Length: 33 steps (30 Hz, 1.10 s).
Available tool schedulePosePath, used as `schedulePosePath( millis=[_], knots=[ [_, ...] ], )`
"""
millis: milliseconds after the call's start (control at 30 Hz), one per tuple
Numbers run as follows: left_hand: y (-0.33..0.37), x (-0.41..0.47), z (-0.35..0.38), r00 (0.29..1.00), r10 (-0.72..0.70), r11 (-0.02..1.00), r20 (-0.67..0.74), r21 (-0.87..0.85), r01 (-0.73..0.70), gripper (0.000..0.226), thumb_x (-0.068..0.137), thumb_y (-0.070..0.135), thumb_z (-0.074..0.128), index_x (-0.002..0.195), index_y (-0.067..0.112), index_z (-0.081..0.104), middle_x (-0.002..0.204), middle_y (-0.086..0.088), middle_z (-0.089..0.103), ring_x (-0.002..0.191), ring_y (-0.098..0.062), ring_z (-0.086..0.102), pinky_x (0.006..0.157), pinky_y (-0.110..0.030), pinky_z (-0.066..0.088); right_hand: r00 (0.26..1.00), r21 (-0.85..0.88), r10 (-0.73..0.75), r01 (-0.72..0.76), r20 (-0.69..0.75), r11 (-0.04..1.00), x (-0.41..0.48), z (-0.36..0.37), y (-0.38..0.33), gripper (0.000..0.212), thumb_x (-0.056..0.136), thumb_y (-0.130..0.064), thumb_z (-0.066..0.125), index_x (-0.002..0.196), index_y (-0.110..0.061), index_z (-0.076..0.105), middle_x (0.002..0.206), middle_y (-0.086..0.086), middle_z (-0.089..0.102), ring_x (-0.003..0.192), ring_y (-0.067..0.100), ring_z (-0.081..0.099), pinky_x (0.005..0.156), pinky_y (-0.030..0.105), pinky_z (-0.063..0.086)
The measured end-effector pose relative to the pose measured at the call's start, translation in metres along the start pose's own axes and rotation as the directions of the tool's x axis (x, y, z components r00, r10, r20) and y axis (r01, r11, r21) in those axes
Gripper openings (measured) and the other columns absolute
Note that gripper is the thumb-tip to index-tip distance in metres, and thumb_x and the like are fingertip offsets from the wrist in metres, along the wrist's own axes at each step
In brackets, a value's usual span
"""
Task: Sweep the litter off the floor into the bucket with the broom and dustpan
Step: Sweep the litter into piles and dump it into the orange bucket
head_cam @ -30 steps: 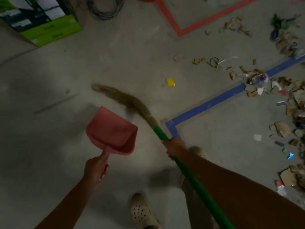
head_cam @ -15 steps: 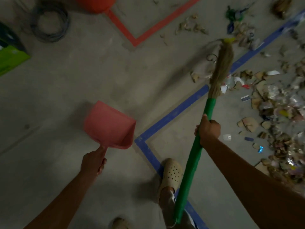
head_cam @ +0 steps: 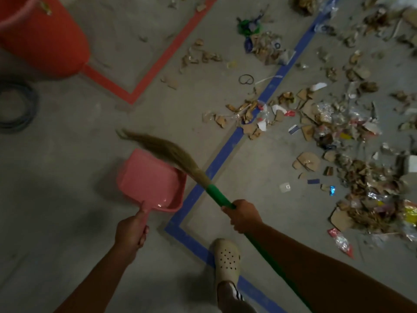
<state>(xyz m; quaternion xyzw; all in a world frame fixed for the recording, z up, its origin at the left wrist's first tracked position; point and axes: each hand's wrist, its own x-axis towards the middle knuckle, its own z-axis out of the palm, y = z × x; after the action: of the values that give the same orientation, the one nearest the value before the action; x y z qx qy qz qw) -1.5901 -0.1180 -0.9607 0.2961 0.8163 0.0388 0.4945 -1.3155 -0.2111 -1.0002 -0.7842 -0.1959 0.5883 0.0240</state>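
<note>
My left hand [head_cam: 130, 233] grips the handle of a pink dustpan [head_cam: 149, 179], which is held above the grey floor with its mouth facing away from me. My right hand [head_cam: 242, 214] grips the green handle of a broom [head_cam: 216, 195]. Its straw bristles [head_cam: 164, 150] stretch up and left across the dustpan's far right corner. A red bucket [head_cam: 42, 35] stands at the top left. Litter [head_cam: 352, 136] of cardboard scraps, foil and wrappers covers the floor on the right. A smaller patch of scraps [head_cam: 246, 114] lies across the blue tape line.
Blue tape [head_cam: 225, 152] runs diagonally across the floor and turns a corner near my shoe [head_cam: 226, 260]. Red tape [head_cam: 153, 73] marks a corner by the bucket. A coil of dark cable [head_cam: 18, 107] lies at the left edge. A black ring [head_cam: 246, 79] lies near the blue line.
The broom head has swung from the litter on the right back left over the dustpan. The view has moved, so the bucket shows larger at the top left.
</note>
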Motion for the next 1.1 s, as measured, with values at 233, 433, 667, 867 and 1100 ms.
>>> schedulePosePath(
  millis=[233,433,667,867,1100],
  knots=[
    [0.025,0.002,0.033,0.998,0.040,0.998,0.052,0.037,-0.042,0.064,0.084,0.069,0.065,0.064,0.009,0.052,0.051,-0.007,0.048,0.036,-0.014,0.032,0.036,-0.015,0.022,0.908,0.470,0.316,-0.161,-0.274,0.868,0.036,-0.103,0.041,0.038,0.102,-0.042,0.054,0.095,-0.005,0.059,0.080,0.010,0.066,0.060,0.019,0.061,0.056,0.032,0.054],
    [0.048,0.001,0.052,0.992,0.069,0.997,0.107,0.024,-0.072,0.062,0.083,0.067,0.067,0.068,0.009,0.054,0.056,-0.009,0.051,0.037,-0.014,0.033,0.039,-0.015,0.022,0.779,0.745,0.405,0.117,-0.479,0.657,0.028,-0.166,0.029,0.036,0.101,-0.042,0.056,0.100,-0.006,0.062,0.078,0.009,0.064,0.059,0.020,0.061,0.054,0.032,0.055],
    [0.076,0.005,0.064,0.985,0.117,0.992,0.129,0.037,-0.122,0.065,0.085,0.067,0.066,0.061,0.008,0.054,0.052,-0.008,0.051,0.040,-0.017,0.035,0.044,-0.018,0.024,0.811,0.609,0.185,0.244,-0.555,0.755,-0.010,-0.145,0.005,0.033,0.104,-0.036,0.051,0.119,-0.009,0.060,0.085,0.007,0.066,0.060,0.014,0.061,0.046,0.021,0.049],
    [0.091,0.020,0.057,0.987,0.099,0.990,0.127,0.087,-0.111,0.069,0.082,0.072,0.065,0.059,0.007,0.054,0.053,-0.011,0.050,0.040,-0.017,0.036,0.043,-0.018,0.025,0.926,0.291,-0.099,0.214,-0.365,0.932,-0.026,-0.081,-0.008,0.027,0.101,-0.044,0.055,0.106,-0.019,0.062,0.082,0.005,0.067,0.062,0.017,0.065,0.058,0.032,0.059],
    [0.106,0.048,0.049,0.980,0.095,0.979,0.177,0.163,-0.125,0.067,0.082,0.070,0.066,0.062,0.006,0.055,0.057,-0.014,0.051,0.040,-0.017,0.036,0.042,-0.016,0.024,0.961,0.230,0.254,-0.223,-0.111,0.947,0.005,-0.058,0.026,0.033,0.099,-0.044,0.058,0.107,-0.012,0.059,0.091,0.007,0.067,0.063,0.015,0.063,0.052,0.025,0.054]
  ],
)
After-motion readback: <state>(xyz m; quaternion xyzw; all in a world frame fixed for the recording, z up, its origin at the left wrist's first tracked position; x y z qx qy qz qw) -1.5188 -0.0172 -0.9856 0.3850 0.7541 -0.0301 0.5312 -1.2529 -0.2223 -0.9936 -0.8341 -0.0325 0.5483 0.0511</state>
